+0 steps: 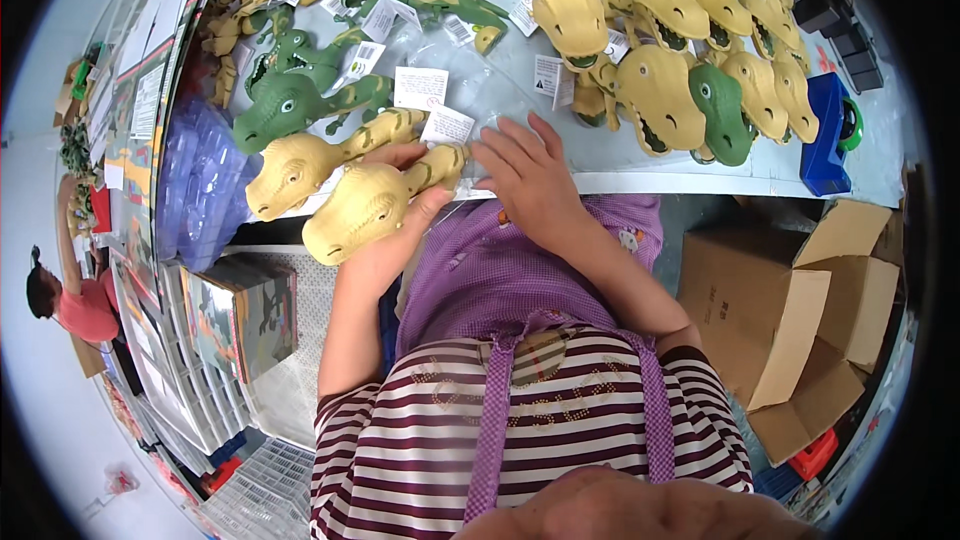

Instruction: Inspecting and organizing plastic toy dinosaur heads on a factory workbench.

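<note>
My left hand [385,252] is wrapped round a tan toy dinosaur [357,212] at the table's front edge, thumb on the near side and fingertips on the far side. Close against it is a second tan toy dinosaur [297,174]; whether my fingers also grip that one I cannot tell. A white paper tag [447,127] stands up by the tails. Just right of the tag is my right hand [528,180], palm down with its fingers apart and nothing visible in it. A green toy dinosaur [285,110] lies beyond the tan ones.
Several green and tan toys with tags lie at the far left; several dinosaur heads [655,100] cluster at right. A blue tape dispenser [825,135] stands near the right edge. Clear plastic trays [205,180] sit at left. An open carton [750,300] stands below right. Another person [85,305] is far left.
</note>
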Tool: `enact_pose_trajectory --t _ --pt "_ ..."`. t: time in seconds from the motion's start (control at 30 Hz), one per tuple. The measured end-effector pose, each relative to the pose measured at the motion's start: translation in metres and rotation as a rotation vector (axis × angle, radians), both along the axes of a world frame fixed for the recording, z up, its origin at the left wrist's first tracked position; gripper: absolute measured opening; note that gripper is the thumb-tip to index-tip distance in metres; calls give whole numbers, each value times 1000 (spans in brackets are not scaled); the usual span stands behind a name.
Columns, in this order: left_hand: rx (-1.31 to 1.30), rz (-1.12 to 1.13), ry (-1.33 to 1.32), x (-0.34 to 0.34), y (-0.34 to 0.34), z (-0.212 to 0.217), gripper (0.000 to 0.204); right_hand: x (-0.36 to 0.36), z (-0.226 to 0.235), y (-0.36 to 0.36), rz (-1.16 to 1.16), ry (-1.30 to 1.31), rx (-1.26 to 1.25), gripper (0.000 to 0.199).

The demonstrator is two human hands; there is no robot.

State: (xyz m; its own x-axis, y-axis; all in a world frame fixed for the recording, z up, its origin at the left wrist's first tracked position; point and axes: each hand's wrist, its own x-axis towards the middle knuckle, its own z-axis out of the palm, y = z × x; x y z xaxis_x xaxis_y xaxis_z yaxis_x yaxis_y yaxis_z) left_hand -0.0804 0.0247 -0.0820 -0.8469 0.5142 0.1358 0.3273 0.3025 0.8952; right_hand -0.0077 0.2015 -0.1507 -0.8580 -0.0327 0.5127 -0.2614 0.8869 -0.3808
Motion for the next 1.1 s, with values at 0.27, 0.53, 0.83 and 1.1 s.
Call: enact_pose_trajectory --t 0.27,0.53,0.83,1.1 --pt "-76 105 180 3 7 -4 20 -6 2 3 1 -29 55 40" --pt "-40 175 138 -8 20 -6 12 -13 4 6 -4 -29 147 33" --pt "-12 143 88 -3 14 -11 23 -8 -1 6 -32 44 29 37" --pt "-114 54 138 5 1 -2 51 4 9 3 -30 94 59 37"
